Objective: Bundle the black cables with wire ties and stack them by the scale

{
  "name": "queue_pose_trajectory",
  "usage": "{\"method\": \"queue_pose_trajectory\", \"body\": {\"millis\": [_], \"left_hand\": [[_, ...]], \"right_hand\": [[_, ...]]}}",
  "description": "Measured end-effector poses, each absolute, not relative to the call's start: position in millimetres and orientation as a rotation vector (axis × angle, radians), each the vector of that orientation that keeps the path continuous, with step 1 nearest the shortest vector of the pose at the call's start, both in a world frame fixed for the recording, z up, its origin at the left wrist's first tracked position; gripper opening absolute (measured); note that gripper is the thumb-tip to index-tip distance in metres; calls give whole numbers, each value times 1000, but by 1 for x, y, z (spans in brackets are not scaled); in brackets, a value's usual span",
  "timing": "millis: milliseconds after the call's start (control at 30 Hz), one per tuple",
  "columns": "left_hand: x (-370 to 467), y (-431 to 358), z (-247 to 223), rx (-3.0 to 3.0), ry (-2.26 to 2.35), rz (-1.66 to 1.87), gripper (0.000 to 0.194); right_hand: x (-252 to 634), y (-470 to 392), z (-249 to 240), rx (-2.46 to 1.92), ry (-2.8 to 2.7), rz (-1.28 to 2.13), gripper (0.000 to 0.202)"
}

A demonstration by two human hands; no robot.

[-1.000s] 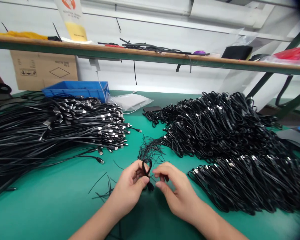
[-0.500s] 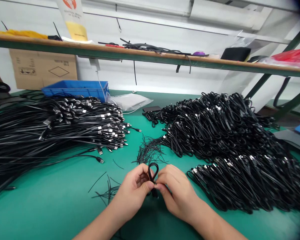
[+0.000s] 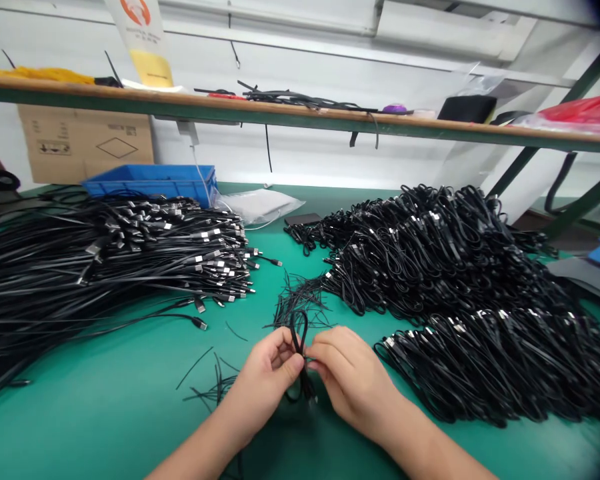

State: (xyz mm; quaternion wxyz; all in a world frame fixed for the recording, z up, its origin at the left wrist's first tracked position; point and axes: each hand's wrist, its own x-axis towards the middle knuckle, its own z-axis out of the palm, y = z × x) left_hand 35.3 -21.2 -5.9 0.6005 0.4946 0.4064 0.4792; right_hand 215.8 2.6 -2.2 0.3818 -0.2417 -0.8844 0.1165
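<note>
A coiled black USB cable (image 3: 307, 387) is held upright above the green table, its loop rising over my fingers. My left hand (image 3: 271, 367) pinches the bundle at its middle between thumb and fingers. Close against it on the right, my right hand (image 3: 347, 367) has its thumb and forefinger pressed together at the cable's waist. What sits in that pinch is too small to make out; it may be a thin tie. Loose black twist ties (image 3: 300, 300) lie just beyond my hands, and more thin ties (image 3: 215, 387) are by my left wrist.
Straight black cables (image 3: 180, 260) with metal plugs are heaped on the left. Bundled cables (image 3: 430, 260) form a large pile on the right, with a nearer row (image 3: 495, 367) in front. A blue bin (image 3: 153, 183) and plastic bag (image 3: 260, 205) stand behind, under a shelf (image 3: 280, 113).
The cable bundle has turned, so its loop looks narrower and leans left. My right hand has drawn slightly apart from my left, the fingers still pinched.
</note>
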Motion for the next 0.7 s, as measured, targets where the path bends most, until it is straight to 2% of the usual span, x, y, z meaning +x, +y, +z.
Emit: {"method": "queue_pose_trajectory", "body": {"millis": [100,167,233,367,433,500,567,633,700], "left_hand": [[36,-23,-5,1141,894,1025,27],[35,-24,-4,1295,947,1027,19],[30,-25,-3,1632,1069,1094,9],[20,-25,2,2409,1095,1196,25],[18,-25,4,2442,1092,1180,26],[18,-24,5,2238,1164,1146,20],[19,-22,6,1978,1237,1117,13],[21,-21,7,1796,1263,1094,12],[23,-21,9,1696,1237,1065,14]], "right_hand": [[219,2,1,-570,-2313,139,16],[217,0,2,-579,-2311,239,15],[213,-2,2,-683,-2203,542,15],[202,-8,0,-945,-1589,1632,34],[200,-9,-1,-958,-1459,1848,38],[200,-11,-2,-934,-1675,1558,30],[203,-11,-2,-833,-2023,971,18],[206,-9,-2,-727,-2266,411,17],[209,-7,0,-696,-2366,59,21]]}}
